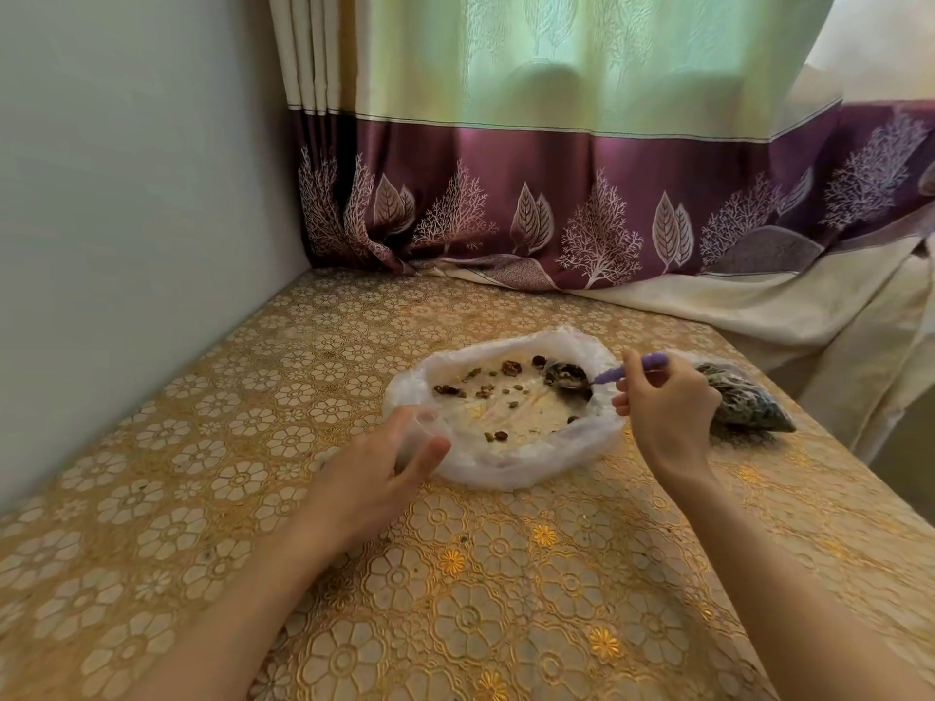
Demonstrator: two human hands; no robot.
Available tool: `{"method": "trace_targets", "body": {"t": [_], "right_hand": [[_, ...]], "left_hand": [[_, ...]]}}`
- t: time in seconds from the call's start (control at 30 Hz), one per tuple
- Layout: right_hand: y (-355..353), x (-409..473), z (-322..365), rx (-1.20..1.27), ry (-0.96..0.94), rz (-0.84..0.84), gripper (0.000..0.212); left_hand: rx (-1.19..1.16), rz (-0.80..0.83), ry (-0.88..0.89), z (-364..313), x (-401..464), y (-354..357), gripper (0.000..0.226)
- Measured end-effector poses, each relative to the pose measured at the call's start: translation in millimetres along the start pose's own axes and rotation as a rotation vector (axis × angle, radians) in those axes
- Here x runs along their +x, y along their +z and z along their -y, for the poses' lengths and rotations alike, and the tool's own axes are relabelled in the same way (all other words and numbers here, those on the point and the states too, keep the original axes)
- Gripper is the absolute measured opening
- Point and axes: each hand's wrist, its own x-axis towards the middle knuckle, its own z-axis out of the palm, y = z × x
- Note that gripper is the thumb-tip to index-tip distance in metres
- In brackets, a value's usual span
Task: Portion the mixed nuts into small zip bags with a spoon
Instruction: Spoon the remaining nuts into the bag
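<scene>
A white plastic bag [511,462] lies spread open on the table, with a few scattered mixed nuts [485,389] left inside it. My right hand [665,409] grips the purple handle of a spoon [569,379], whose metal bowl rests among nuts at the bag's far right side. My left hand [384,465] pinches a small clear zip bag [420,422] at the white bag's near left rim. A filled zip bag of nuts [749,402] lies on the table just right of my right hand.
The table [455,574] is covered in a gold floral cloth and stands in a corner. A grey wall [126,220] runs along the left. A purple and cream curtain [556,204] hangs at the back and drapes over the table's far right edge.
</scene>
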Motion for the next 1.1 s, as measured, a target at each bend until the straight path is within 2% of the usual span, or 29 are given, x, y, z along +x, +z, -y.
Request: {"method": "trace_targets", "body": {"t": [0.1, 0.3, 0.37, 0.53, 0.67, 0.8, 0.93, 1.03, 1.1], "right_hand": [[10.2, 2.4, -3.2, -0.074, -0.040, -0.003, 0.022], [24.5, -0.3, -6.9, -0.063, 0.015, -0.023, 0.017], [25.2, -1.7, -9.7, 0.003, 0.096, -0.047, 0.018], [23.7, 0.3, -22.2, 0.242, 0.434, -0.098, 0.015], [20.9, 2.9, -26.2, 0.371, 0.553, -0.078, 0.017], [19.7, 2.5, -26.6, 0.415, 0.587, -0.082, 0.016], [18.2, 1.3, -24.6, 0.439, 0.598, -0.046, 0.021], [17.2, 0.0, -21.5, 0.402, 0.548, -0.011, 0.018], [17.5, -0.9, -18.4, 0.350, 0.484, 0.013, 0.013]], "left_hand": [[0.068, 0.005, -0.002, -2.7, -0.4, -2.0, 0.106], [0.093, 0.013, 0.004, -4.6, 0.4, -3.7, 0.103], [0.097, 0.013, 0.006, -4.1, 0.9, -3.8, 0.101], [0.055, 0.007, 0.001, -3.8, 0.4, -4.1, 0.090], [0.029, -0.001, 0.004, -3.1, 0.5, -4.2, 0.084], [-0.026, -0.007, -0.014, -1.6, 0.5, -3.8, 0.090], [-0.242, -0.068, -0.047, -6.6, 1.5, -7.0, 0.088], [-0.404, -0.121, -0.063, -13.6, 2.5, -9.8, 0.082], [-0.434, -0.134, -0.073, -15.5, 2.7, -10.8, 0.082]]}}
